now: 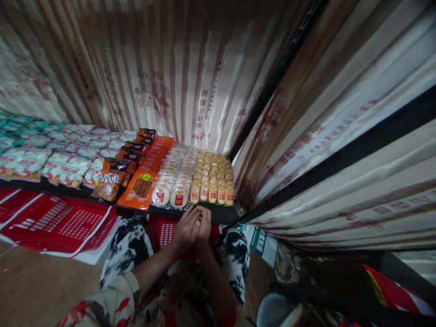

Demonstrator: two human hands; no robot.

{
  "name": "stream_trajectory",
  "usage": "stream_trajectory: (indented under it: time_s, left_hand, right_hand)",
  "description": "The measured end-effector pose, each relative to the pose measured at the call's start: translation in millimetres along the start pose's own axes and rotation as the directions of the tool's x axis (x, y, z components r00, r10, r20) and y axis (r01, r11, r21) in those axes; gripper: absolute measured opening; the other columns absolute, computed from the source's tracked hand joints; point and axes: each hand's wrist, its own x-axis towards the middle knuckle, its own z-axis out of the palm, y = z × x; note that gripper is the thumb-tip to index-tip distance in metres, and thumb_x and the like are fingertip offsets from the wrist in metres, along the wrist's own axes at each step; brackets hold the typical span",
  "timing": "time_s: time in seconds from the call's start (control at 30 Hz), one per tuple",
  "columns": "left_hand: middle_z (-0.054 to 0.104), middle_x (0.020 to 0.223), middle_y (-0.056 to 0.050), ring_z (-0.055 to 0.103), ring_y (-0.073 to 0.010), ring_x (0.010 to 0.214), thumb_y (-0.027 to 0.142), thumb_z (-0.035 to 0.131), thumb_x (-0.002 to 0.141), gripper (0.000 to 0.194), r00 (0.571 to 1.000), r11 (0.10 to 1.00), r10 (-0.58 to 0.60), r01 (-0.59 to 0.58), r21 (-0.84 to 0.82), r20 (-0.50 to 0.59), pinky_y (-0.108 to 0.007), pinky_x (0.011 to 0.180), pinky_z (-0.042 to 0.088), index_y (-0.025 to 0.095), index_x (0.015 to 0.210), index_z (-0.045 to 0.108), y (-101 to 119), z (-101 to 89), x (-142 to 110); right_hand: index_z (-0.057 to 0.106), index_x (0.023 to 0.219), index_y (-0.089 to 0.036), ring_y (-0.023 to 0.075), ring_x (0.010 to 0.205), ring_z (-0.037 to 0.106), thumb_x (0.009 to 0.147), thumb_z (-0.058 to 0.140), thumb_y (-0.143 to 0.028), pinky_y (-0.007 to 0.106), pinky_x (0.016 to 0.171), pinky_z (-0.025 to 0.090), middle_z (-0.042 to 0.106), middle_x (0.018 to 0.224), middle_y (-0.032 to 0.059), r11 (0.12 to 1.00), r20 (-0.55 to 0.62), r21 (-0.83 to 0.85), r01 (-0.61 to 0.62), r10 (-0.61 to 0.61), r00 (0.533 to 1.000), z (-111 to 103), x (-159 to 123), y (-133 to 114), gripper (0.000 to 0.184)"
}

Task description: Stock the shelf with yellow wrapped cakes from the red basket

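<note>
1. Pleated, pale curtains [153, 81] with reddish printed motifs surround a dim corner, crossed by dark poles [272, 91].
2. Along them runs a black bench [225, 212] lined with packaged snacks.
3. At its right end, small yellow wrapped cakes [213, 177] stand in tight rows; just left are round white wrapped cakes [179, 175] with red labels.
4. Farther left come orange snack packs [145, 184], brown-and-orange snack bags [109, 179], white snack bags [66, 168] and teal bags [27, 122].
5. The left hand [185, 230] and right hand [203, 223] rest together, one against the other, at the bench's front edge, nearest the yellow cakes. Whether the fingers enclose anything cannot be told.
6. Below are black-and-white patterned trousers [132, 236] and, left, a red container [68, 222] with white grid markings.
</note>
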Motion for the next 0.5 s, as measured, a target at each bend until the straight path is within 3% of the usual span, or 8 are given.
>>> stream_trajectory:
  time_s: [0.13, 0.33, 0.4, 0.5]
  left_hand:
    - [0.051, 0.132, -0.012, 0.034, -0.0211, 0.132, 0.024, 0.028, 0.092, 0.042, 0.999, 1.000, 0.031, -0.031, 0.004, 0.039, -0.045, 0.110, 0.032, 0.012, 0.125, 0.051, -2.2, 6.0, -27.4]
    - [0.054, 0.129, -0.013, 0.042, -0.0217, 0.127, 0.026, 0.032, 0.089, 0.041, 0.987, 0.996, -0.090, 0.091, 0.000, 0.134, -0.043, 0.108, 0.033, 0.013, 0.122, 0.053, -17.0, 18.1, -56.7]
    - [0.060, 0.120, -0.013, 0.051, -0.0226, 0.118, 0.026, 0.032, 0.089, 0.039, 0.948, 0.978, -0.202, 0.209, -0.001, 0.245, -0.043, 0.104, 0.038, 0.014, 0.117, 0.056, -25.7, 22.0, -60.3]
    - [0.070, 0.089, -0.013, 0.066, -0.0262, 0.090, 0.032, 0.038, 0.087, 0.033, 0.867, 0.944, -0.305, 0.329, 0.007, 0.395, -0.042, 0.086, 0.050, 0.016, 0.091, 0.066, -41.8, 25.9, -64.4]
  right_hand:
    - [0.058, 0.093, -0.020, 0.0177, 0.093, 0.053, 0.083, 0.034, -0.024, 0.031, 0.088, 0.044, 0.056, 0.095, 0.0061, 0.999, 0.040, -0.034, 0.020, -0.019, 0.999, -2.5, -25.0, 10.7, 0.026]
    - [0.061, 0.088, -0.021, 0.0202, 0.093, 0.056, 0.079, 0.038, -0.020, 0.037, 0.088, 0.045, 0.062, 0.095, 0.0079, 0.990, 0.152, -0.142, -0.011, 0.033, 0.988, 4.2, -56.0, 44.6, 0.025]
    - [0.063, 0.083, -0.021, 0.0214, 0.090, 0.060, 0.075, 0.043, -0.017, 0.036, 0.085, 0.047, 0.066, 0.091, 0.0083, 0.980, 0.248, -0.187, -0.071, 0.117, 0.962, 8.7, -62.0, 54.0, 0.022]
    - [0.060, 0.058, -0.021, 0.0207, 0.064, 0.063, 0.065, 0.056, -0.016, 0.030, 0.064, 0.050, 0.065, 0.062, 0.0059, 0.966, 0.395, -0.222, -0.135, 0.215, 0.893, 14.9, -68.0, 63.9, 0.010]
